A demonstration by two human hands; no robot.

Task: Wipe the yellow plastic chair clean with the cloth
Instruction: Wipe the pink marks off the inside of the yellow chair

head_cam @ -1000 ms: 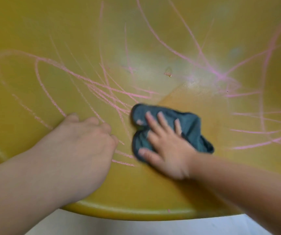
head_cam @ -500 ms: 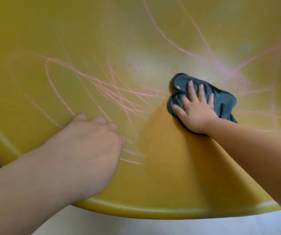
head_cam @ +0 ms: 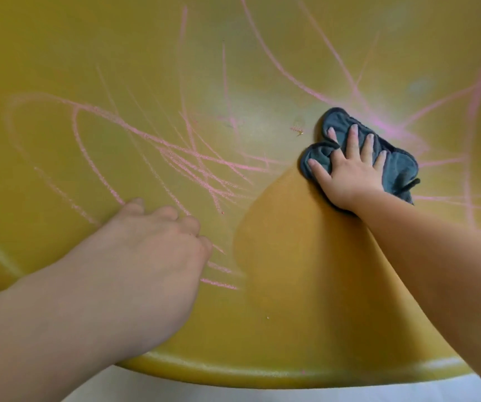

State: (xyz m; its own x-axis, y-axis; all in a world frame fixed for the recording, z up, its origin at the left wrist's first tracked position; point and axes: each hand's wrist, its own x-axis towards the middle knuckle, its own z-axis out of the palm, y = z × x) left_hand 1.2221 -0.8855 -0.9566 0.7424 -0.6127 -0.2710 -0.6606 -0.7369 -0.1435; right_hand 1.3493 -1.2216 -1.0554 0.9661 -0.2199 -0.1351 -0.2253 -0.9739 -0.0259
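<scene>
Chair: we see the yellow plastic chair point(head_cam: 117, 68) from close above; its smooth seat fills almost all of the view, and the rounded front rim is at the near edge.

Marks: pink chalk-like scribbles point(head_cam: 175, 158) cover the left and middle of the seat, and more pink lines run on the far side and on the right.

Cloth: the dark grey soft cloth point(head_cam: 398, 166) lies bunched on the seat, right of centre and toward the far side, at the top of the clean patch.

Clean patch: a darker, wet-looking wedge point(head_cam: 291, 250) without pink lines goes from the cloth down toward the near rim.

Right hand: our right hand point(head_cam: 349, 172) is flat on the cloth, the fingers spread wide, and it presses the cloth on the seat.

Left hand: our left hand point(head_cam: 152, 250) rests on the seat at the near left, the fingers curled loosely and holding nothing; we judge that it steadies the chair.

Step in hand: we think we are in the middle of the wiping; only one strip looks clean and most scribbles are not yet touched.

Next move: we judge that the cloth must go sideways, with firm pressure, over the dense lines on the left or the lines on the right, and the resting left hand covers some marks.
</scene>
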